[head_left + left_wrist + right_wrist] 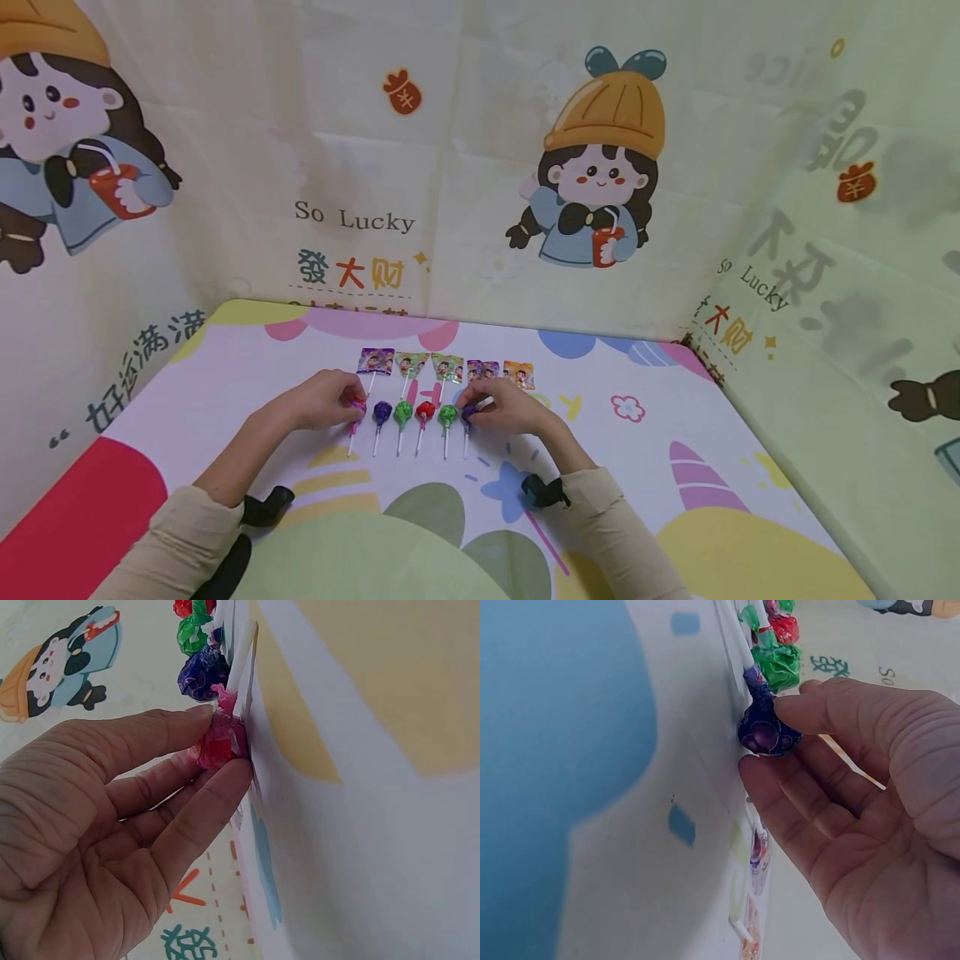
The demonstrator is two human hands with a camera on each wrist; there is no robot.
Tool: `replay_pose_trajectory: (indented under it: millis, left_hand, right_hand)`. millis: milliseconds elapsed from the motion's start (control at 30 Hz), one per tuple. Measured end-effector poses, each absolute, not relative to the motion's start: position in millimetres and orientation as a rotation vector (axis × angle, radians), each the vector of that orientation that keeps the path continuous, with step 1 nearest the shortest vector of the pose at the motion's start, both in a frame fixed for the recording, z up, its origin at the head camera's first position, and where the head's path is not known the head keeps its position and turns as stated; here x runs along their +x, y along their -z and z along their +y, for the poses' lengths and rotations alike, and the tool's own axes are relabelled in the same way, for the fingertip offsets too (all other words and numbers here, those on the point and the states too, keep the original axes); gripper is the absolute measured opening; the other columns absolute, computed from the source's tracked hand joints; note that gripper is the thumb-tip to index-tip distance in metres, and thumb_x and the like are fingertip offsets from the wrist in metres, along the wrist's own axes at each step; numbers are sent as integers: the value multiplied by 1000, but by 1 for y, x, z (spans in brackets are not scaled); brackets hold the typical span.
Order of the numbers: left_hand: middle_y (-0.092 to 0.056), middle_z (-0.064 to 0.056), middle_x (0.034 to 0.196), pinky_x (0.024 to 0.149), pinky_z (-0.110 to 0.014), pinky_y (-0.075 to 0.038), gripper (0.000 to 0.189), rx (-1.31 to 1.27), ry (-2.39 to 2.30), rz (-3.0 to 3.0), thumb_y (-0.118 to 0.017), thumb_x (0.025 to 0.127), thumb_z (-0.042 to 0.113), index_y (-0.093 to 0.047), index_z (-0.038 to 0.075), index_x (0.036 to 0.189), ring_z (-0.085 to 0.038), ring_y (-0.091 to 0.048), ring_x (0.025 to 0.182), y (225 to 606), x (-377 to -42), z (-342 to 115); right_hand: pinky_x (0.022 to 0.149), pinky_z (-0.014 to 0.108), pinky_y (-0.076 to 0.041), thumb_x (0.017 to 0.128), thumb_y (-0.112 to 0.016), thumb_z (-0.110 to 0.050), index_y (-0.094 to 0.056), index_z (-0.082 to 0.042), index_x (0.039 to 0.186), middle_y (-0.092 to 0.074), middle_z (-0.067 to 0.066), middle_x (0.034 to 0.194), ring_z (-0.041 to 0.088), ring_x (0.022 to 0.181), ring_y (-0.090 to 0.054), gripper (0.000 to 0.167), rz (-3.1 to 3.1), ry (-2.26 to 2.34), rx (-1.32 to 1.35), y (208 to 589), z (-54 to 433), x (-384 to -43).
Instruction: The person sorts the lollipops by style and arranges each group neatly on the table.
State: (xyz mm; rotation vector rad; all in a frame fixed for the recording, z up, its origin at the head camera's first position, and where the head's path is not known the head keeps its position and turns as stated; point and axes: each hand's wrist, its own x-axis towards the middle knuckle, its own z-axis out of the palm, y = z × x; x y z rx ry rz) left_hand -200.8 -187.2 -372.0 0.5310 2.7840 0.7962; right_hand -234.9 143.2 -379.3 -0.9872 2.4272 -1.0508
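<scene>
At the left end of a row of ball lollipops, my left hand pinches a pink-wrapped lollipop by its head, between thumb and fingers. The right hand holds a dark purple lollipop the same way at the row's right end. Between them lie a purple lollipop, a green lollipop, a red lollipop and another green lollipop. All their sticks point toward me.
Behind the row lie several flat wrapped lollipops, among them a purple one, a green one and an orange one. A colourful printed cover spreads over the table. Printed cloth walls rise at the back and sides.
</scene>
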Motion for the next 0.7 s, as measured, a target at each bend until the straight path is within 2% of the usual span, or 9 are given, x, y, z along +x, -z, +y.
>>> replay_pose_trajectory:
  millis: [433, 700]
  left_hand:
    - [-64, -3, 89, 80, -37, -52, 16, 563, -798, 2793, -78, 89, 11, -67, 3, 98, -19, -54, 83, 371, -200, -189]
    - [-64, -3, 89, 80, -35, -52, 17, 545, -792, 2802, -79, 88, 12, -68, 4, 98, -19, -54, 84, 374, -201, -190]
  right_hand:
    - [101, 40, -54, 93, -65, 2, -67, -3, 117, -67, 11, 119, 25, 112, -59, 24, 2440, 1075, -961, 379, 147, -235]
    - [101, 45, -54, 94, -66, -1, -67, -2, 120, -67, 10, 122, 30, 118, -61, 26, 2510, 1083, -1011, 375, 153, -224]
